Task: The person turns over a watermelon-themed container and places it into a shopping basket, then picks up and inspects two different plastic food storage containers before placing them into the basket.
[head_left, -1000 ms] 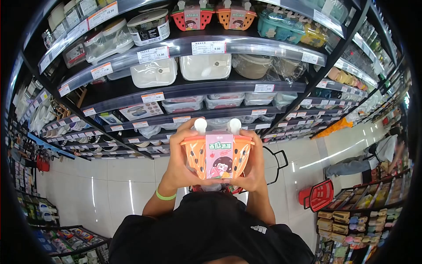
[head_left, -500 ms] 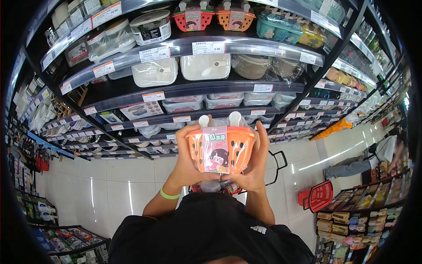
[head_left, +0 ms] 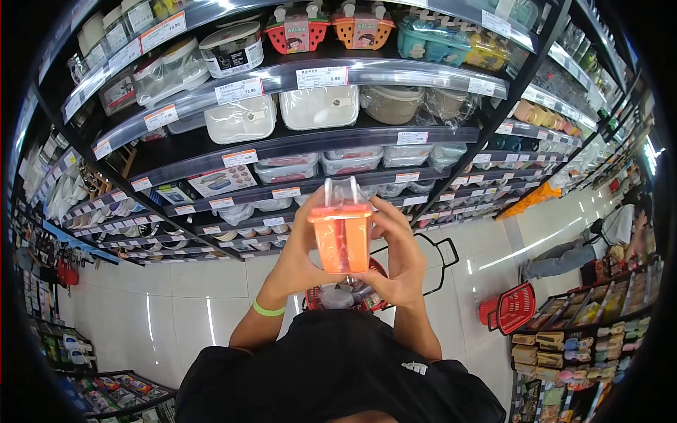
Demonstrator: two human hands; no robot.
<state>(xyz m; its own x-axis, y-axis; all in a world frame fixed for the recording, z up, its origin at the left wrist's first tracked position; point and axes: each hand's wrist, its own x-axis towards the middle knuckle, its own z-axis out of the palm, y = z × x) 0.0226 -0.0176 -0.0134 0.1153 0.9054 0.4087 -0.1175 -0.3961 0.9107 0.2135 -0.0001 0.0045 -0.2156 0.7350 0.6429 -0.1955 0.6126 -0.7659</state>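
An orange popsicle mold [head_left: 343, 240] in clear plastic wrap is held up in front of my chest, its narrow end facing me and white stick handles pointing up. My left hand [head_left: 295, 261] grips it along the left side. Around the right side and lower edge curl the fingers and thumb of my right hand [head_left: 398, 261]. On the shelf beyond stand a similar red popsicle mold [head_left: 297, 35] and an orange-and-black boxed one [head_left: 364, 32]. The printed label of the held mold is turned out of sight.
Shelves ahead hold white lidded boxes [head_left: 319, 108] and wrapped bowls [head_left: 392, 103]. Below my hands is a red shopping basket [head_left: 376, 270] with items in it. Another red basket [head_left: 515, 308] stands on the floor at right, near a person [head_left: 564, 261].
Both hands have turned the popsicle mold from its labelled broad face to its narrow end. My right hand has moved left with it, and the view has shifted slightly.
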